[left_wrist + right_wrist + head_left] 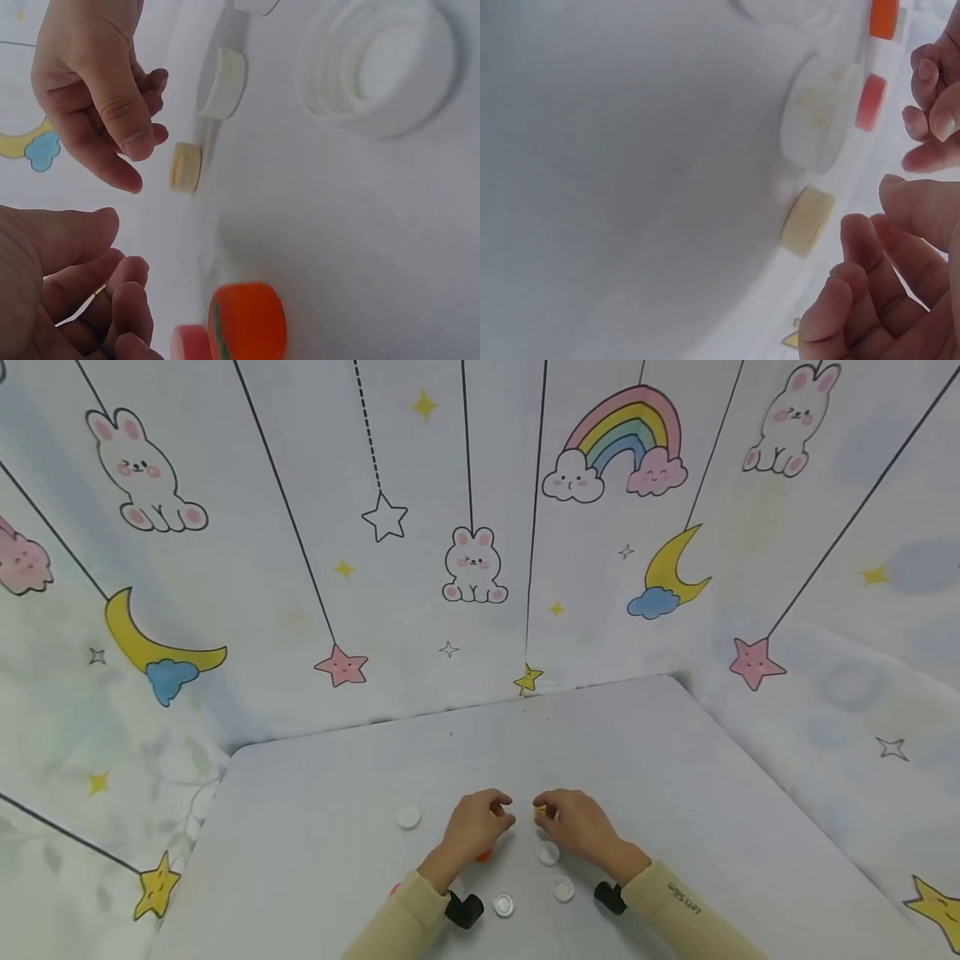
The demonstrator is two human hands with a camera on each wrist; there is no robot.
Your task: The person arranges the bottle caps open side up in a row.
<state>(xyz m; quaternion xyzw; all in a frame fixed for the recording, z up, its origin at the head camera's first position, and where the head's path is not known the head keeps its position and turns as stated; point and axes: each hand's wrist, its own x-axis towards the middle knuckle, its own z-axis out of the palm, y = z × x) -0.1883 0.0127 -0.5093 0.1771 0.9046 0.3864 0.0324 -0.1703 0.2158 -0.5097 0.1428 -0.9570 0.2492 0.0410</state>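
Observation:
My left hand (474,825) hovers over the table with its fingers loosely bent and nothing held. Facing it, my right hand (579,825) has thumb and fingers apart, also holding nothing. A small yellow cap (185,168) stands on the table beneath the right fingertips; in the right wrist view the yellow cap (808,222) shows apart from the hand. An orange cap (251,322) is below the left hand, with a pinkish-red cap (189,343) behind it. White caps lie near the right hand, one (548,853) just below its fingers.
More white caps rest on the table, one left of the hands (408,817), others nearer me (562,889) (504,905). Black wrist cameras (464,910) sit at both cuffs. A printed cloth wall (420,610) encloses the white table (322,793) at the back and sides.

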